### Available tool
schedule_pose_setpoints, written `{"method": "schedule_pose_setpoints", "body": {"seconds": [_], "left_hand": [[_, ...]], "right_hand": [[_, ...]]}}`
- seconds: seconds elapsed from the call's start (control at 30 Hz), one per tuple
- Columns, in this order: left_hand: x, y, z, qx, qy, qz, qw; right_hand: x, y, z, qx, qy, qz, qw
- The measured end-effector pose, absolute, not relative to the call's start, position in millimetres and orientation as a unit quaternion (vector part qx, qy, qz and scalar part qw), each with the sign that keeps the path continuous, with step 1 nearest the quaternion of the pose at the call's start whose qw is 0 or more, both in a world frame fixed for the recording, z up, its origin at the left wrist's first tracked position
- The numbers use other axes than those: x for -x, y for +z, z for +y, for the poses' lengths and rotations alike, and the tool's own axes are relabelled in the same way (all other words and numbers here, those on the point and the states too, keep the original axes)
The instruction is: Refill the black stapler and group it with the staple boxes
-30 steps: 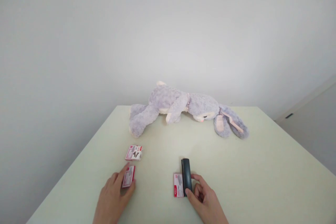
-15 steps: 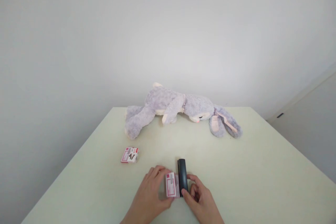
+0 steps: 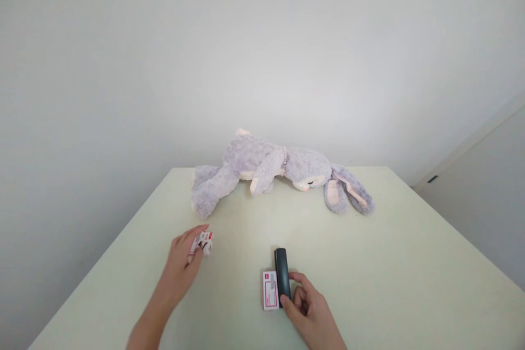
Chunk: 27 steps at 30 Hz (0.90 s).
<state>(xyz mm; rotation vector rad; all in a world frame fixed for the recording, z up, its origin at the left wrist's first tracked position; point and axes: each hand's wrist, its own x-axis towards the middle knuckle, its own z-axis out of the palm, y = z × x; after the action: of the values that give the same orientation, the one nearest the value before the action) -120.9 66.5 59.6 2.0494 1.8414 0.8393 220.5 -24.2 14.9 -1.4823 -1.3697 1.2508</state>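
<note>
A dark stapler [image 3: 282,272] lies lengthwise on the table, with the thumb and fingers of my right hand [image 3: 309,306] closed on its right side and near end. Touching the stapler's left side is a small white and pink staple box [image 3: 269,291], lying flat with no hand on it. Farther left, my left hand [image 3: 180,260] reaches over a second staple box [image 3: 206,243], which has a dark picture and red print. Its thumb and fingers are around that box, covering the left part of it.
A grey-lilac plush rabbit [image 3: 254,158] lies on its side along the back of the pale green table [image 3: 369,262], ears to the right. Behind it stands a plain white wall [image 3: 262,54].
My left hand has let go of the box beside the stapler and moved left to the other box. The near box now sits right against the stapler. My right hand stays on the stapler.
</note>
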Motion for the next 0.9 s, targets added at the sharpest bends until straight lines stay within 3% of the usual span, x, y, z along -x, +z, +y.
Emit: {"method": "schedule_pose_setpoints", "body": {"seconds": [0.17, 0.33, 0.47, 0.7, 0.9], "left_hand": [[192, 46, 77, -0.740, 0.162, 0.632, 0.165], [187, 38, 32, -0.694, 0.089, 0.694, 0.169], [154, 32, 1, -0.677, 0.113, 0.704, 0.183], [63, 56, -4, -0.683, 0.191, 0.628, 0.319], [-8, 77, 13, -0.774, 0.211, 0.504, 0.320]], "right_hand": [[-217, 10, -24, 0.594, 0.468, -0.532, 0.381], [-215, 11, -24, 0.594, 0.472, -0.526, 0.383], [-216, 14, -24, 0.593, 0.478, -0.526, 0.378], [-222, 18, -24, 0.576, 0.492, -0.547, 0.357], [-223, 13, -24, 0.564, 0.496, -0.548, 0.368]]}}
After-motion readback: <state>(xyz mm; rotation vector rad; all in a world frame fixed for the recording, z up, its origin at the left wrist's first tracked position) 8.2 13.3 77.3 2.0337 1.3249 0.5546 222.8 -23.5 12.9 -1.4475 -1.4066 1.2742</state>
